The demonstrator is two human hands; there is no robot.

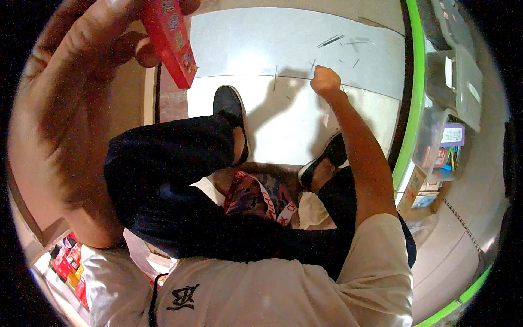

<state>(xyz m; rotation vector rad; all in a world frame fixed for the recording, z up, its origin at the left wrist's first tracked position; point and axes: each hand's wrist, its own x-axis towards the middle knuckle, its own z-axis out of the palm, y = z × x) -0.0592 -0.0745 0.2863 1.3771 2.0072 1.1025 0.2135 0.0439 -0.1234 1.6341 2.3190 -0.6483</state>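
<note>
My left hand [73,103] is raised large and close at the upper left, its fingers closed round a narrow red carton [175,46] with coloured print. My right hand [327,82] reaches down toward the pale floor, curled into a fist. What it holds, if anything, is hidden; short dark lines show right beside its knuckles. Several thin dark sticks [330,41] lie scattered on the floor beyond that hand, and one more [275,78] lies to its left.
My dark shoes [229,103] rest on white tiles [272,122]. A dark red patterned bag [248,193] lies between my legs. Along the right stand clear plastic bins [430,147] behind a bright green edge [417,82]. Colourful packets [68,261] sit at lower left.
</note>
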